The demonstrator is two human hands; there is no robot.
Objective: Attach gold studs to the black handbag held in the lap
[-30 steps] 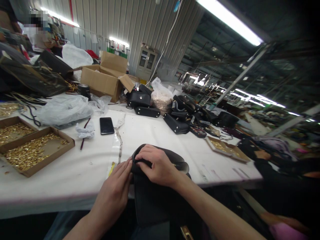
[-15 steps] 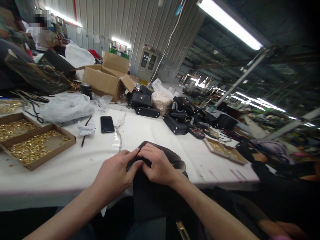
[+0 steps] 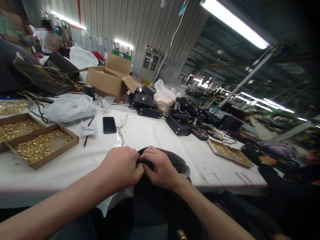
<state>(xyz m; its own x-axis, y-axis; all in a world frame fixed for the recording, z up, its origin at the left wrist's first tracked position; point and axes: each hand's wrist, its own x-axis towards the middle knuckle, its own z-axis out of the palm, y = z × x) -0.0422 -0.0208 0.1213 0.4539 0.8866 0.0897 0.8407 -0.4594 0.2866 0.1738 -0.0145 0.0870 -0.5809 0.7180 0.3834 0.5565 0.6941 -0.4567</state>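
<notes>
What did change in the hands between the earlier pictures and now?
The left hand closed from flat fingers beside the black bag into a fist gripping its top edge, against the right hand. The right hand kept its grip there. The phone and the trays of gold fittings stayed put on the table.

Left hand (image 3: 122, 168), right hand (image 3: 160, 168) together, clenched

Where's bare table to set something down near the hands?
Bare white table between the phone and the black bags, beyond both hands on the black piece. Also bare between the brass-parts tray and left hand. Back edge is crowded.
</notes>
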